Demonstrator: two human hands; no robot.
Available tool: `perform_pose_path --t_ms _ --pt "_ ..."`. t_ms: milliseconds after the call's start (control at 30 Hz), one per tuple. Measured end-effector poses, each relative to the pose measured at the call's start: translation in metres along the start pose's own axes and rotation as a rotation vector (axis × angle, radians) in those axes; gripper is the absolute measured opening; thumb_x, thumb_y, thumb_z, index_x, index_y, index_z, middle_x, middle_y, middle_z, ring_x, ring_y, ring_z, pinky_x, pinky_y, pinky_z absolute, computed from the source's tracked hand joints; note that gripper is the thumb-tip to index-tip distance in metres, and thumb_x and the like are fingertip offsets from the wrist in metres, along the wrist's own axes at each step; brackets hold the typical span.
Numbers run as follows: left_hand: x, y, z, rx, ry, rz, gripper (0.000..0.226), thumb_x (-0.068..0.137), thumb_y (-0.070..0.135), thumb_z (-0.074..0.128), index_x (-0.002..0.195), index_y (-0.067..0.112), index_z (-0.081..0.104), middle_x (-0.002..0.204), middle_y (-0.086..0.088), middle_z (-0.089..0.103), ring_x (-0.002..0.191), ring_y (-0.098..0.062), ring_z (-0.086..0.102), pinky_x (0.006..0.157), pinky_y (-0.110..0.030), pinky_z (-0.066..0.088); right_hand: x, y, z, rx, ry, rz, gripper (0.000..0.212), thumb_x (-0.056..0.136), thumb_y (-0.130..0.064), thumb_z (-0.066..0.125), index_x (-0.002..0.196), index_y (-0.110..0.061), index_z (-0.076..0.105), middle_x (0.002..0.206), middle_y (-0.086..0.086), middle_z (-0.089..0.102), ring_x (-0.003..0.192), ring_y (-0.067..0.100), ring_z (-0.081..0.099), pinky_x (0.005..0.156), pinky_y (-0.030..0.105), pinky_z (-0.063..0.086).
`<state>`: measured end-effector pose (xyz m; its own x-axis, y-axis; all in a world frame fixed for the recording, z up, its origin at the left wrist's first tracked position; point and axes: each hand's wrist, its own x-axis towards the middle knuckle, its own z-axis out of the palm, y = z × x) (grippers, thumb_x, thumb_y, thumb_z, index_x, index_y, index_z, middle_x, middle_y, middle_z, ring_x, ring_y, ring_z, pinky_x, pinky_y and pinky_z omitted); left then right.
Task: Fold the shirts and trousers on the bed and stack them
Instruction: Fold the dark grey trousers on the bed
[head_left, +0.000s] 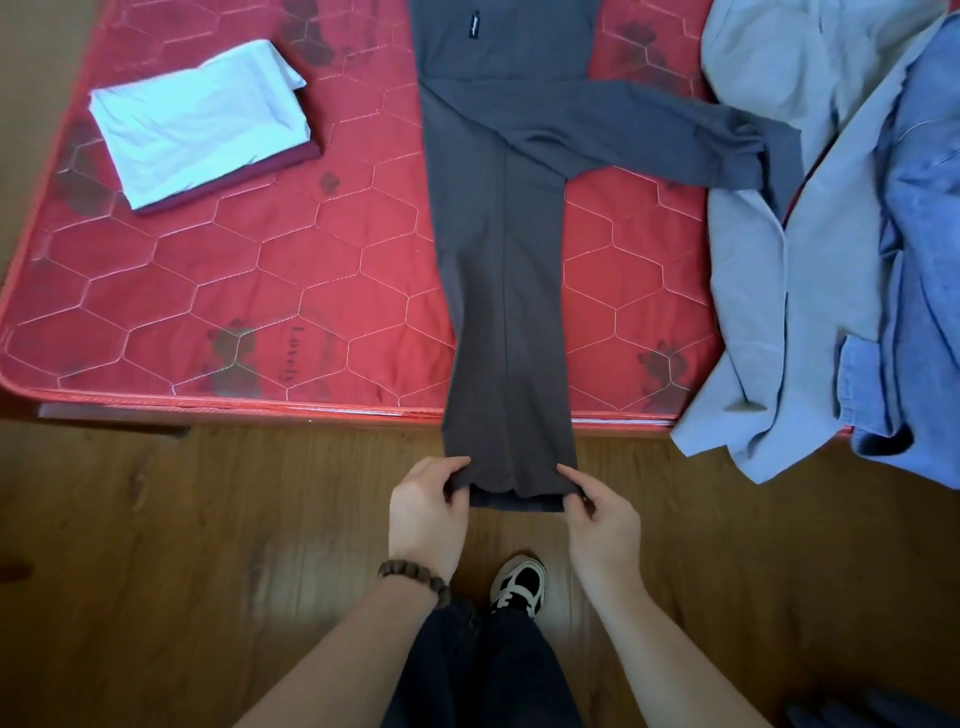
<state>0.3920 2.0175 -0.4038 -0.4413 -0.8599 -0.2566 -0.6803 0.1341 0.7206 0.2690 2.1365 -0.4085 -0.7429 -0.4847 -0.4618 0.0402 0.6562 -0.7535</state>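
Both hands, the left grip (428, 501) and right grip (597, 512), pinched the grey trousers (501, 270) at the hem corners at six o'clock, off the bed (208, 291), likely keeping it taut for folding.

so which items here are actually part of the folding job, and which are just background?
Part of the job:
grey trousers, hem pinched by left hand and right hand
folded stack, white on dark red
light grey garment, unfolded
blue shirt, unfolded
mattress, work surface

Just lying about:
wooden floor
bead bracelet
sneaker
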Motion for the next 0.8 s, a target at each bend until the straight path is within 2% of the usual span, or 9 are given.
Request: perform_pose_path --t_ms 67,200,300,367,433,500,567,733,800 --pt "-0.002 0.006 -0.002 0.057 0.006 0.050 0.026 0.084 -0.002 0.062 0.106 0.008 0.070 0.098 0.001 0.067 0.085 -0.010 0.061 0.074 -0.017 0.049 -0.001 -0.004 -0.004 -0.044 0.085 -0.045 0.025 0.095 -0.001 0.051 0.112 -0.011 0.067 0.068 -0.004 0.064 0.048 0.000 0.054 0.046 0.010 0.039" --pt "-0.004 0.006 -0.008 0.215 0.012 0.203 0.029 0.070 -0.006 0.069 0.093 0.010 0.064 0.090 0.002 0.060 0.069 -0.015 0.058 0.053 -0.030 0.054 0.002 -0.003 -0.016 -0.255 0.082 -0.079 0.008 0.096 -0.009 0.051 0.099 -0.009 0.058 0.069 -0.004 0.066 0.048 0.002 0.056 0.043 0.014 0.037" --pt "-0.003 0.005 -0.012 0.335 0.009 0.309 0.045 0.058 -0.009 0.075 0.097 0.009 0.063 0.107 -0.006 0.058 0.093 -0.025 0.060 0.076 -0.035 0.056 0.005 0.000 -0.022 -0.506 0.007 -0.172 0.030 0.093 -0.012 0.056 0.123 -0.010 0.053 0.093 -0.002 0.068 0.074 0.009 0.065 0.061 0.018 0.049" --pt "0.000 0.001 -0.009 0.467 -0.063 0.382 0.064 0.055 -0.006 0.078 0.117 0.006 0.062 0.130 -0.011 0.055 0.120 -0.030 0.054 0.101 -0.041 0.044 0.009 0.004 -0.024 -0.626 -0.030 -0.345 0.058 0.087 -0.007 0.063 0.142 -0.009 0.042 0.139 0.006 0.053 0.121 0.021 0.056 0.099 0.033 0.049" --pt "0.004 0.000 -0.007 0.638 -0.204 0.449 0.076 0.064 0.002 0.078 0.135 0.005 0.050 0.147 -0.012 0.042 0.139 -0.026 0.035 0.113 -0.041 0.023 0.017 0.009 -0.026 -0.813 -0.059 -0.552 0.074 0.078 -0.003 0.071 0.145 -0.008 0.039 0.153 0.009 0.035 0.141 0.025 0.033 0.115 0.044 0.029" --pt "0.008 -0.005 -0.006 0.775 -0.366 0.511 0.071 0.089 0.013 0.058 0.150 0.005 0.021 0.160 -0.010 0.011 0.146 -0.019 -0.003 0.117 -0.036 -0.003 0.023 0.013 -0.027 -0.985 -0.143 -0.644 0.082 0.070 -0.003 0.076 0.144 -0.008 0.041 0.153 0.009 0.035 0.143 0.025 0.028 0.117 0.048 0.021" --pt "0.014 -0.011 -0.005 0.886 -0.546 0.525 0.062 0.100 0.015 0.035 0.151 0.006 0.000 0.160 -0.008 -0.009 0.141 -0.017 -0.022 0.113 -0.033 -0.018 0.027 0.018 -0.027 -1.094 -0.251 -0.707 0.086 0.066 -0.005 0.080 0.142 -0.008 0.042 0.151 0.009 0.038 0.142 0.025 0.030 0.111 0.050 0.019" --pt "0.019 -0.021 0.006 0.936 -0.706 0.589 0.063 0.100 0.005 0.030 0.151 0.007 -0.006 0.161 -0.008 -0.010 0.147 -0.019 -0.014 0.115 -0.031 -0.016 0.038 0.031 -0.018 -1.224 -0.416 -0.729 0.082 0.070 -0.015 0.079 0.141 -0.005 0.040 0.146 0.011 0.046 0.137 0.024 0.040 0.113 0.050 0.017" --pt "0.021 -0.023 0.012 0.959 -0.749 0.588 0.063 0.099 0.003 0.029 0.151 0.007 -0.005 0.161 -0.008 -0.009 0.147 -0.019 -0.012 0.115 -0.031 -0.014 0.041 0.035 -0.015 -1.270 -0.454 -0.680 0.073 0.091 -0.018 0.058 0.148 -0.007 0.013 0.158 0.010 0.022 0.147 0.023 0.019 0.120 0.048 -0.001"
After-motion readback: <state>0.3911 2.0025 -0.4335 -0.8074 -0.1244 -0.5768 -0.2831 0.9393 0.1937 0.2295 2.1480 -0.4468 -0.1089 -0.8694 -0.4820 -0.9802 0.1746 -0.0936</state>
